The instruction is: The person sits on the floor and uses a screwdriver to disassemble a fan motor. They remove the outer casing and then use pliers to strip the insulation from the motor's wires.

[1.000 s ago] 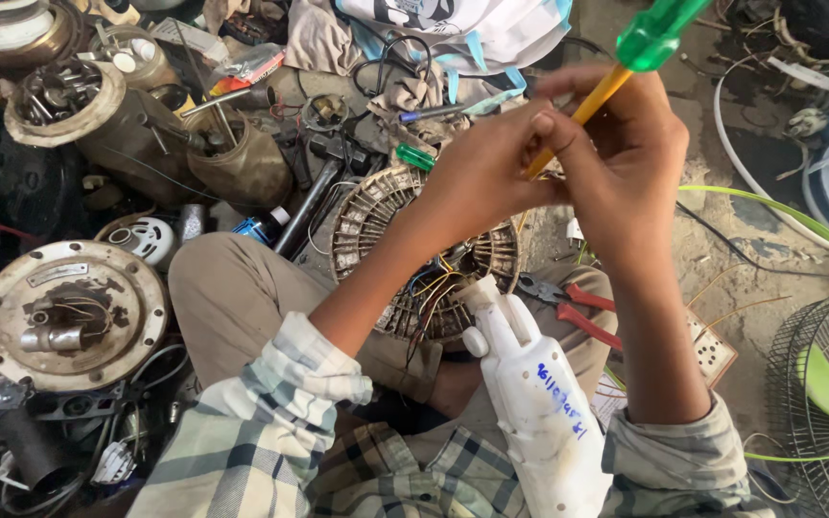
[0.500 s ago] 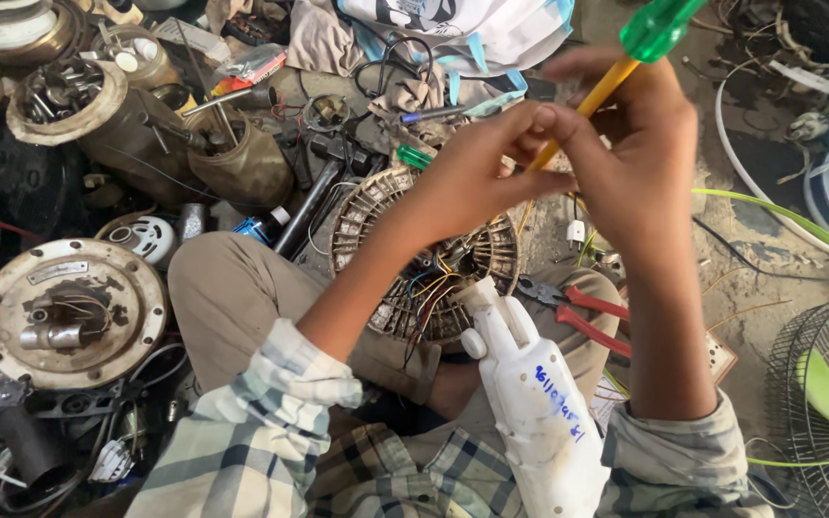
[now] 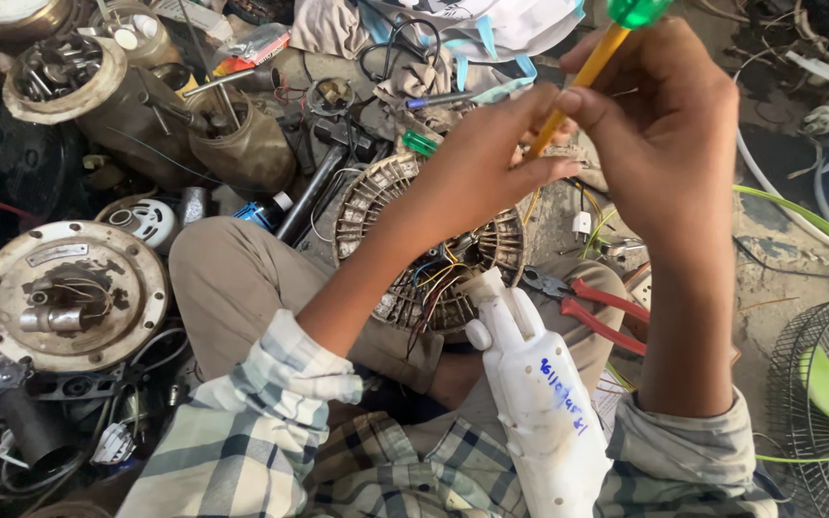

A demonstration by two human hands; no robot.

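The person's right hand [image 3: 669, 144] and left hand [image 3: 477, 173] meet above the lap, both closed around the yellow shaft of a screwdriver [image 3: 582, 77] with a green handle at the top of the view. The right hand's grip is wrapped around the upper shaft, and the left hand's fingers pinch it lower down, where the thumb of the right hand touches them. The tool slants up to the right, and its tip is hidden behind the left hand. Just below the hands lies a round ribbed fan motor housing [image 3: 381, 206] with coloured wires spilling out, and a white plastic fan neck [image 3: 539, 393] rests on the person's legs. Red-handled pliers [image 3: 592, 302] lie beside it, with a round metal motor plate [image 3: 69, 293] well off to the left.
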